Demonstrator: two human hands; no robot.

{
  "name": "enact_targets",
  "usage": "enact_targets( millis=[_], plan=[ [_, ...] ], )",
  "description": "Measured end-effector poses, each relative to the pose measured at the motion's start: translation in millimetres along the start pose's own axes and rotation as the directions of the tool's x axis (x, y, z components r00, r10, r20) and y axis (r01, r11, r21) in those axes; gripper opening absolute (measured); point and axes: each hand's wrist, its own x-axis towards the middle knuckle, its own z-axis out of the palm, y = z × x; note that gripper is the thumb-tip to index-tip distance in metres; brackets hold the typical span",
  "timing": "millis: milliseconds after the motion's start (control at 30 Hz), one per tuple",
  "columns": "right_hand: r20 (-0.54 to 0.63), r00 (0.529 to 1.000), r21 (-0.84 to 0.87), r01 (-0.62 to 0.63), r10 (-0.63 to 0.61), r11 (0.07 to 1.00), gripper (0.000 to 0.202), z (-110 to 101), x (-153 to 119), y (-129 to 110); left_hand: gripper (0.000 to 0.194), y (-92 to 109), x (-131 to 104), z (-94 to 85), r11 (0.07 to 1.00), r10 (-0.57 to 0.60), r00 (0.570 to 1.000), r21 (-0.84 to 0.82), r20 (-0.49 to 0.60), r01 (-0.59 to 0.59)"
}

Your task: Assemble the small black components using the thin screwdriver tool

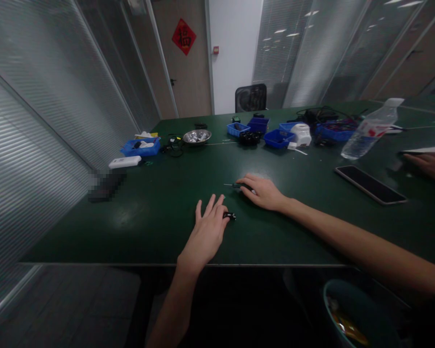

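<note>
My left hand (207, 231) rests low over the green table with three fingers spread out. Its thumb and index finger close on a small black part with shiny spots (231, 216), too small to name exactly. To the right and slightly farther off, my right hand (263, 192) lies on the tabletop, its fingers round the dark handle of a screwdriver (236, 185). The thin metal shaft points left, above the black part and apart from it. My right palm and curled fingers hide much of the handle.
A phone (370, 184) and a tilted water bottle (369, 128) are on the right, near another person's hand (429, 164). Farther back are a metal bowl (197, 137), blue trays (278, 139) and cables. A white box (125, 162) lies left; a bin (328, 302) stands below the edge.
</note>
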Motion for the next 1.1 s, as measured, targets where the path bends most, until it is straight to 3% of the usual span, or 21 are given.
enact_targets(
  millis=[133, 400, 533, 700, 900, 1100],
  plan=[
    [0.003, 1.000, -0.005, -0.004, 0.004, 1.000, 0.035, -0.8, 0.3, -0.6, 0.034, 1.5, 0.1, 4.9, 1.000, -0.005, 1.000, 0.031, 0.000, 0.005],
    [0.015, 1.000, 0.001, -0.009, 0.009, 1.000, 0.036, -2.9, -0.1, -1.7, 0.019, -5.9, -6.0, -2.3, 0.994, -0.098, 0.979, 0.025, -0.177, 0.104],
    [0.027, 1.000, 0.005, -0.007, 0.007, 1.000, 0.036, -2.6, 0.1, -0.1, 0.029, -13.7, -9.6, -5.4, 0.988, -0.152, 0.972, -0.027, -0.178, 0.149],
    [0.022, 1.000, 0.003, -0.002, 0.002, 1.000, 0.037, -1.7, -0.1, 0.7, 0.048, -10.9, -10.0, -3.5, 0.991, -0.130, 0.978, -0.052, -0.161, 0.123],
    [0.041, 0.999, -0.013, 0.000, 0.000, 1.000, 0.038, -3.9, -0.6, -0.6, 0.037, -9.9, -9.6, -1.4, 0.995, -0.051, 0.991, -0.094, -0.121, 0.040],
    [0.047, 0.999, -0.009, 0.003, -0.002, 1.000, 0.038, -4.9, -0.5, -0.6, 0.033, -19.8, -11.8, -10.5, 0.988, -0.085, 0.988, -0.142, -0.127, 0.067]
  ],
)
